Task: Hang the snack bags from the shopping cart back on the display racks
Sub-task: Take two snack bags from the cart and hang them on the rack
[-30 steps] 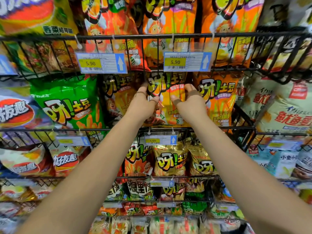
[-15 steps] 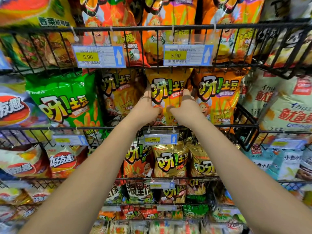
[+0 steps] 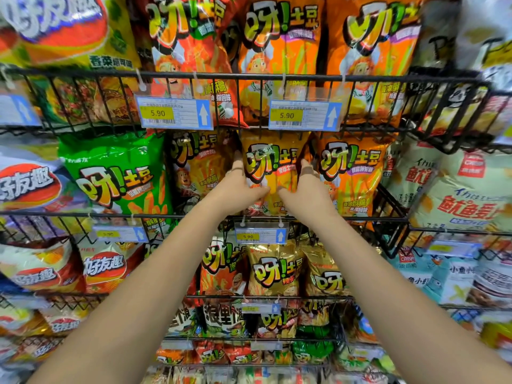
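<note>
Head view, one entry per item.

1. Snack bag (image 3: 273,167): yellow-orange, upright, long axis vertical. It stands between my two hands and rises above them. Its top edge is tucked up under the price tag (image 3: 304,116). Both hands are equally near it.
2. Left hand (image 3: 238,187): grips the bag's left edge, thumb across the front, fingers pointing up along the side.
3. Right hand (image 3: 304,187): grips the right edge the same way.
4. Wire rack (image 3: 360,218): the front rail runs just under my wrists, and the bag's bottom sits behind it.
   - Same row: an orange bag (image 3: 352,173) touches the right hand's outer side, a dark bag (image 3: 199,173) is just beyond the left hand, and a green bag (image 3: 116,176) is farther left.
   - Row below the forearms: gold bags (image 3: 274,270).

My judgement: the next move is straight up and back from the hands. I cannot see a hook.
</note>
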`<state>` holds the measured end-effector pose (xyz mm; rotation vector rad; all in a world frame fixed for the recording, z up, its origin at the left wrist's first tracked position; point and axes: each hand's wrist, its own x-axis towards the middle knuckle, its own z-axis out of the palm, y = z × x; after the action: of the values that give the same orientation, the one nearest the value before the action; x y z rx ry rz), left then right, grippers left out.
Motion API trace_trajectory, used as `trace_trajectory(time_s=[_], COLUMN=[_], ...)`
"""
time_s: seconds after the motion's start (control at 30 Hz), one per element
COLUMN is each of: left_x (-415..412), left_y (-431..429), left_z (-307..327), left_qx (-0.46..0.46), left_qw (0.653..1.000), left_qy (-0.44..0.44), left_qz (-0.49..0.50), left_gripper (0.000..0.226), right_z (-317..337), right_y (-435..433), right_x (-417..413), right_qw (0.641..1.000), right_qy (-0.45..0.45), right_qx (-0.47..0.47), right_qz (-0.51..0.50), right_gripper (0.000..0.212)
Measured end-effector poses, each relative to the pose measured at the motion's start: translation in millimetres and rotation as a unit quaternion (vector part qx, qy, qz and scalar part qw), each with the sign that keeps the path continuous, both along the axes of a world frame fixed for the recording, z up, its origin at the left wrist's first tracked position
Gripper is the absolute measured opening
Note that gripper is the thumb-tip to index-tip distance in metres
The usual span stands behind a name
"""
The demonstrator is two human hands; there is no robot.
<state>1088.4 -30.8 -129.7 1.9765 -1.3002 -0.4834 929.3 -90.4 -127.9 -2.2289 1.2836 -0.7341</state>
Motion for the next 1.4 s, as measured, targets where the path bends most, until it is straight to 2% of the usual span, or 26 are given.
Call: trace_trajectory(time_s=[0.13,0.23,0.4,0.5,0.63,0.83,0.9,1.03,1.2,1.4], left_x=[-8,-25,-66,-89,-128,-200,-237,-321,-436,-605], left_y=[30,57,83,91,98,99,99,100,102,104], left_z=[16,26,28,24,8,-25,-32,-41,-46,-72], left_qx=[0.027,0.018,0.016,0.014,-0.003,0.001,0.010,0.012,-0.014,-0.049], left_qw=[0.997,0.984,0.930,0.901,0.892,0.892,0.880,0.848,0.837,0.809], left_qy=[-0.074,-0.170,-0.358,-0.420,-0.426,-0.376,-0.379,-0.390,-0.361,-0.349], left_qz=[-0.015,-0.040,-0.085,-0.110,-0.154,-0.249,-0.285,-0.359,-0.411,-0.471], left_gripper=[0.107,0.100,0.090,0.088,0.088,0.086,0.086,0.079,0.071,0.077], right_z=[7,13,23,18,1,-40,-48,-63,-87,-106], right_y=[18,33,62,83,117,159,169,197,231,264], right_x=[-22,-47,-93,-120,-159,-249,-284,-364,-477,-628], right_qw=[0.999,0.990,0.954,0.943,0.950,0.950,0.952,0.949,0.934,0.899], right_qy=[0.015,0.073,0.203,0.229,0.231,0.232,0.219,0.184,0.154,0.158], right_qx=[-0.046,-0.112,-0.216,-0.240,-0.205,-0.160,-0.139,-0.165,-0.135,-0.111], right_qz=[0.012,0.037,0.038,0.015,-0.041,-0.134,-0.164,-0.196,-0.293,-0.392], right_gripper=[0.083,0.078,0.078,0.077,0.074,0.072,0.071,0.059,0.070,0.073])
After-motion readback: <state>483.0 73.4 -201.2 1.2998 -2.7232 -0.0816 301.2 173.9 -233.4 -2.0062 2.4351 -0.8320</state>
